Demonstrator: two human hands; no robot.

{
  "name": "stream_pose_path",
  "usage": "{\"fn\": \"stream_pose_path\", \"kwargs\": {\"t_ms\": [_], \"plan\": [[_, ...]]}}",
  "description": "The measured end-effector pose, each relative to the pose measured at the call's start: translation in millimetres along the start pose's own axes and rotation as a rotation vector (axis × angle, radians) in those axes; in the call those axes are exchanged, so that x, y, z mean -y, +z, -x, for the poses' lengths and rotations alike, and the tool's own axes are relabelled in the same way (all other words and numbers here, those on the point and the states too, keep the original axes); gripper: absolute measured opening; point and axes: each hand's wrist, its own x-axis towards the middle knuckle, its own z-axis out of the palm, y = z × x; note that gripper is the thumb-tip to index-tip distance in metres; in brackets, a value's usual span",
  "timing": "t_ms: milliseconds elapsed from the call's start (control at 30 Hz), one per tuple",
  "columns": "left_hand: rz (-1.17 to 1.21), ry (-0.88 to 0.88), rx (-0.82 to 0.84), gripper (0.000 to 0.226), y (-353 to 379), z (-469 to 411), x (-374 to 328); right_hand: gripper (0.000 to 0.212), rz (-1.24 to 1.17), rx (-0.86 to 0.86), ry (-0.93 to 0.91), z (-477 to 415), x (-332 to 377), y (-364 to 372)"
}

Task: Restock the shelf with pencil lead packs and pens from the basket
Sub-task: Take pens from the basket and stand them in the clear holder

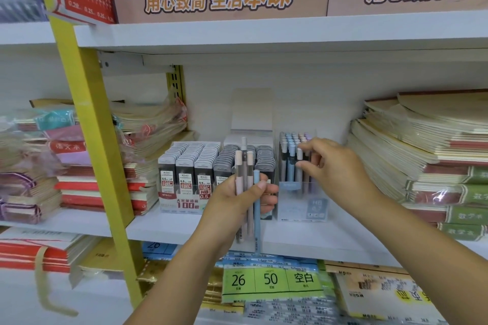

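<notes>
Left grip (245,192): closed round my bunch of pens (248,187), held upright in front of the shelf (184,227).
Right grip (330,163): thumb and finger pinching one grey pen (299,158), at the top of the clear pen box (301,192).
Pen box: on the shelf, full of upright pastel pens.
Lead packs (190,166): in rows in their display box, just left of the pen box.
Notebooks (422,155): stacked at my right.

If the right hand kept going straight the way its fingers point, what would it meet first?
Probably the pens standing in the clear display box. The right hand already has its fingertips at a grey pen there, apparently pinching it; depth is unclear. Beyond lie the lead packs.
</notes>
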Motion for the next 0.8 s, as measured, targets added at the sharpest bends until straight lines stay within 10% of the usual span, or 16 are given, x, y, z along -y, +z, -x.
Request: {"fn": "stream_pose_path", "kwargs": {"t_ms": [167, 400, 800], "plan": [[0.052, -0.033, 0.040, 0.016, 7.1, 2.3, -5.4, 0.019, -0.205, -0.121, 0.070, 14.2, 12.7, -11.6], [-0.006, -0.082, 0.166, 0.024, 21.6, 9.1, -11.7, 0.016, -0.701, 0.278, 0.204, 27.8, 45.3, -14.9], [-0.008, -0.166, 0.271, 0.025, 17.2, 19.7, -13.0, 0.007, -0.944, 0.023, 0.400, 16.3, 34.4, -37.4]]}}
